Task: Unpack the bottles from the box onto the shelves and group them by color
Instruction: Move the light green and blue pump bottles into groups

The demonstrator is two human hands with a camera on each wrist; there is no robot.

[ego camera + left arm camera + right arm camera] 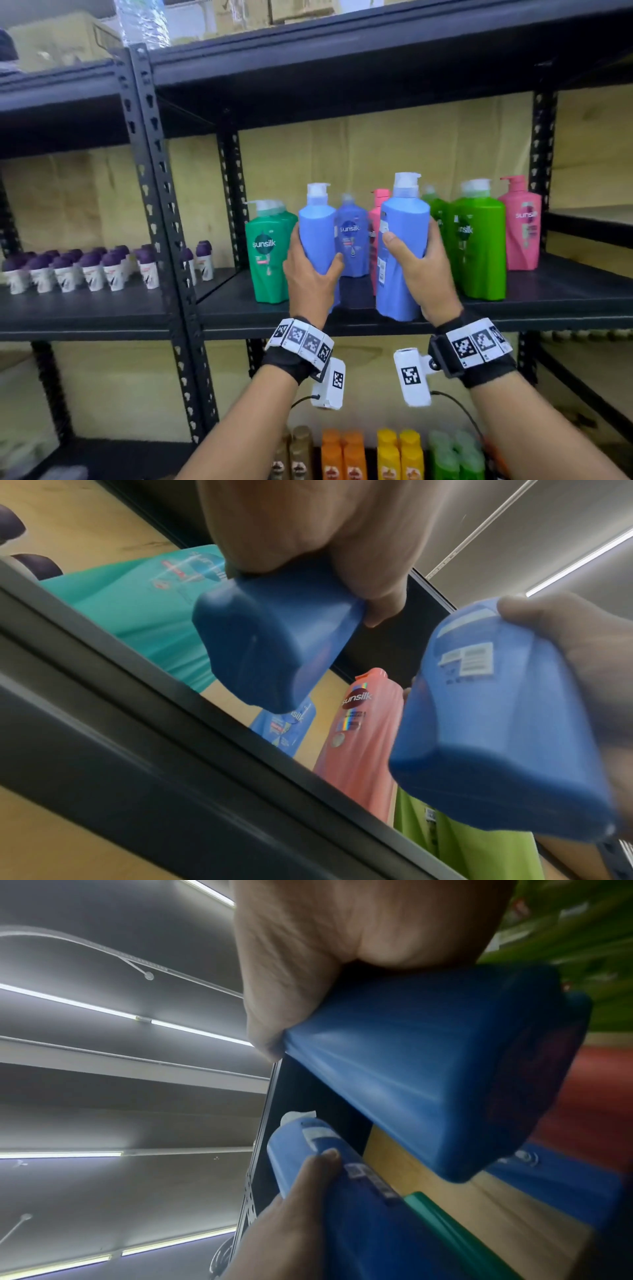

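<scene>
Bottles: two blue ones are held above the shelf (239, 308) edge, the left hand (310, 274) wrapped round one (317, 233), the right hand (421, 270) round the other (404, 240). Placing is under way; next, set both beside the blue bottle (352, 240) already standing there, probably without nudging the pink one (375, 219).

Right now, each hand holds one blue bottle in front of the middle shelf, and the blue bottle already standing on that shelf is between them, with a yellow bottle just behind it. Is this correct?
Not quite. The left hand and right hand do each hold a blue bottle, and a blue Sunsilk bottle stands between them, but the bottle by it is pink, not yellow. The head view shows this.
</scene>
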